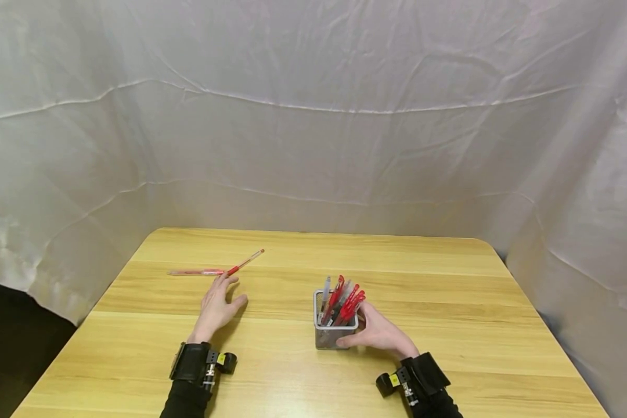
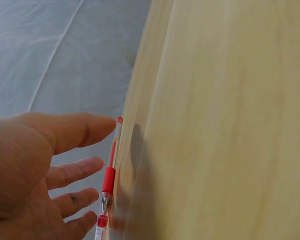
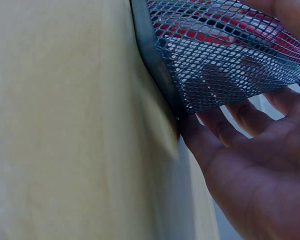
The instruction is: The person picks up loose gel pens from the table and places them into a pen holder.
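My left hand reaches over the left part of the table, fingers spread and holding nothing. Just past its fingertips lie two red gel pens: one pen points left, the other pen slants up to the right. In the left wrist view a red-gripped pen is seen beyond the thumb and fingers. My right hand grips the right side of a grey mesh pen holder, thumb at the front. Several red pens and a grey-capped pen lean inside it.
The wooden table has rounded far corners. A pale cloth curtain hangs behind it and along both sides. Each wrist wears a black strap with a small camera.
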